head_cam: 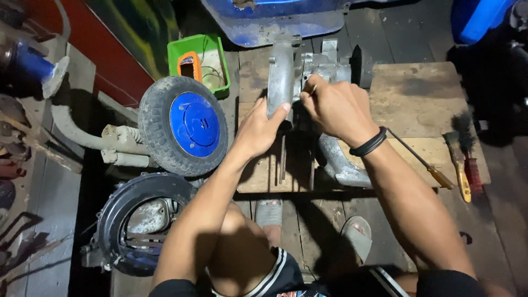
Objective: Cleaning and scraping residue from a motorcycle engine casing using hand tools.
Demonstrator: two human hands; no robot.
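The grey metal engine casing point(286, 71) was gripped along its edge by the left hand point(259, 131), while a thin tool was pinched in the right hand point(336, 107), blue-hubbed wheel point(184, 125) parked nearby.

Harsh light from above hits the engine casing point(286, 71), sharp and bright. Corners around it sink into murky dark. Deep shadows pool beneath both forearms.

I see a grey metal engine casing point(308, 71), scuffed and dull, lying on the wooden boards. Its long cover point(279, 77) stands upright.
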